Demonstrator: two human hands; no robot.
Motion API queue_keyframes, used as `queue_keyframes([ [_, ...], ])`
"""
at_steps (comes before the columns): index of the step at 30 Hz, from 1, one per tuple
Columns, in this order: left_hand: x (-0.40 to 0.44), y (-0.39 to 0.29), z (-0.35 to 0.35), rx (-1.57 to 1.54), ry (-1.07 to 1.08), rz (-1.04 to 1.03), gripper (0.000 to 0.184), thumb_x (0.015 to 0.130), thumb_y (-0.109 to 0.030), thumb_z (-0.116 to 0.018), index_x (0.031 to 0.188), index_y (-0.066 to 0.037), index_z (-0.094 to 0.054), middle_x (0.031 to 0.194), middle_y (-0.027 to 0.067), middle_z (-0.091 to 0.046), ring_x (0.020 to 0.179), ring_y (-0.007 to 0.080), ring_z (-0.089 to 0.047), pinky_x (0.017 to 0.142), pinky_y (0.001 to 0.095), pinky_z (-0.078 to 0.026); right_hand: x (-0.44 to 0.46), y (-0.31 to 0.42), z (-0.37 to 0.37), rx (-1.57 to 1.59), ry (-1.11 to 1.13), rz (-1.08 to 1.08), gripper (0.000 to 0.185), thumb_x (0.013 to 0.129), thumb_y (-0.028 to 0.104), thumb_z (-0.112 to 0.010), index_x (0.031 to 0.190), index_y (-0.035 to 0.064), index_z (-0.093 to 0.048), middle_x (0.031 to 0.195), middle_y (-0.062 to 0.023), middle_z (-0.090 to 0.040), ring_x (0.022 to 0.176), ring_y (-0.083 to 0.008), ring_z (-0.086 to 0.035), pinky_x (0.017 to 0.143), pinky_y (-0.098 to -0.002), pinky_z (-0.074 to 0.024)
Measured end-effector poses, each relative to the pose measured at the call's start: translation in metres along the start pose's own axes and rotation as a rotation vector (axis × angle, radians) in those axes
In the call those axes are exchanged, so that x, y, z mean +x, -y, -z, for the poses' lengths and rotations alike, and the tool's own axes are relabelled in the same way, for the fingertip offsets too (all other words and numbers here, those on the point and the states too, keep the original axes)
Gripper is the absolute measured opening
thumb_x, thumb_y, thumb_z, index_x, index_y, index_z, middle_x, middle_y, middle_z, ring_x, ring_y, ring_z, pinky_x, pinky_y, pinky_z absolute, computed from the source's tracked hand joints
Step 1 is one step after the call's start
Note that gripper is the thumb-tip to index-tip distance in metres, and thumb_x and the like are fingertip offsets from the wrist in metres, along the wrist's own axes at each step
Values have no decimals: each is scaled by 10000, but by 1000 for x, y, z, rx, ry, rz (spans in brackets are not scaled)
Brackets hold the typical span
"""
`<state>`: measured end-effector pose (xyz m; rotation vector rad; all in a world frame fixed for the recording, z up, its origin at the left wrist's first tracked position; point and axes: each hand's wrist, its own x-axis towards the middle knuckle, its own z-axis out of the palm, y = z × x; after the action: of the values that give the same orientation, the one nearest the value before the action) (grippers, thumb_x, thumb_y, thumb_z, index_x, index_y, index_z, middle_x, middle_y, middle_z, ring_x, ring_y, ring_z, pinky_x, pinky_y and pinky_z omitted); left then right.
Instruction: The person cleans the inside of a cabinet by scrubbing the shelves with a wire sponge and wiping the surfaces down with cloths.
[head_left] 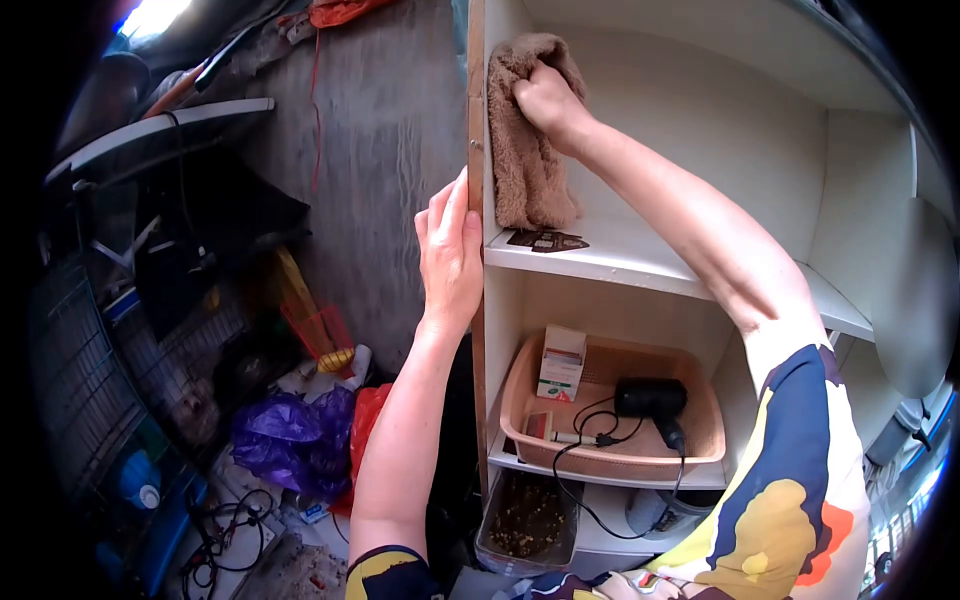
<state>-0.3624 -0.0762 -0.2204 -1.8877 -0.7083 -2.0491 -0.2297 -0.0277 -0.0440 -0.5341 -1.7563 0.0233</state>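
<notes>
My right hand (552, 104) is closed on a brown fluffy cloth (525, 160), pressed against the left inner wall of the white shelf unit's upper compartment. The cloth hangs down to the shelf board (600, 262), beside a dark sticker (548, 241) at the board's front edge. My left hand (451, 240) rests against the outer left side of the unit, by its brown edge (476, 130). Its fingers point up and lie flat, with nothing seen in them.
Below, a peach plastic basket (620, 462) holds a black hair dryer (650, 398) and a white box (562, 363). Under it stands a container with small bits (527, 520). At left are purple (295, 440) and red bags (370, 430), cables (225, 540) and wire racks (75, 350).
</notes>
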Motion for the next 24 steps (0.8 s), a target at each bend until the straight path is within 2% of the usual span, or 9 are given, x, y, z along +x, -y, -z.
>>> queue_keyframes([
  [3,-2,4,-6,-38,-31,29,406,1025,-114,-443,1427,-105,-500,1337,79,-551,1141,271,-455,1063,368,-351,-41,4,3,-232,204,31,327,854,157,-510,992,-112,-637,982,-339,-651,989,-431,-648,881,-442,-510],
  [4,-3,5,-7,-41,-23,41,406,1025,-114,-443,1427,-105,-500,1337,79,-551,1141,271,-455,1063,368,-351,-57,7,6,-320,381,-43,323,887,116,-486,1129,-63,-605,1103,-264,-656,1070,-341,-623,957,-415,-471],
  [8,-4,13,-7,-218,-3,133,420,1005,-61,-467,1416,-124,-530,1354,68,-520,1199,240,-444,1097,334,-329,-100,35,16,-369,637,-111,366,847,188,-544,1100,-67,-615,1064,-266,-666,1011,-348,-642,917,-426,-504],
  [11,-1,14,-4,-301,-37,127,430,938,24,-456,1332,-74,-597,1350,92,-504,1263,241,-428,1112,327,-318,-117,41,22,-507,633,-85,442,771,281,-644,1056,-56,-629,984,-255,-679,938,-361,-661,866,-428,-530],
  [15,6,-30,1,-81,-231,56,381,950,-3,-449,1299,-47,-595,1333,95,-510,1241,250,-436,1062,349,-354,-105,28,27,-504,613,42,456,727,305,-698,1005,-49,-624,966,-237,-680,913,-370,-664,840,-439,-538],
  [17,15,-41,-2,-69,-299,-2,376,955,-13,-453,1304,-46,-590,1324,97,-514,1236,254,-436,1059,360,-357,-98,20,25,-417,557,45,421,713,269,-728,982,-44,-643,946,-237,-686,938,-366,-674,852,-440,-547],
  [19,21,-50,-5,-1,-198,7,367,972,-67,-452,1317,-46,-576,1342,96,-501,1255,249,-433,1091,369,-326,-90,16,26,-412,585,53,393,718,239,-727,982,-41,-645,968,-234,-687,956,-364,-669,852,-435,-543],
  [21,25,-49,-10,51,-203,-25,372,975,-83,-458,1330,-45,-565,1349,98,-500,1250,260,-435,1094,375,-323,-84,19,27,-491,590,59,337,734,190,-707,974,-40,-651,967,-232,-691,942,-373,-670,835,-441,-543],
  [24,22,-63,-13,329,-148,-171,435,960,-132,-533,1388,-57,-508,1442,106,-458,1318,304,-376,1121,407,-298,-59,16,40,-724,463,371,296,697,143,-708,951,-6,-673,927,-211,-694,894,-374,-671,770,-447,-545],
])
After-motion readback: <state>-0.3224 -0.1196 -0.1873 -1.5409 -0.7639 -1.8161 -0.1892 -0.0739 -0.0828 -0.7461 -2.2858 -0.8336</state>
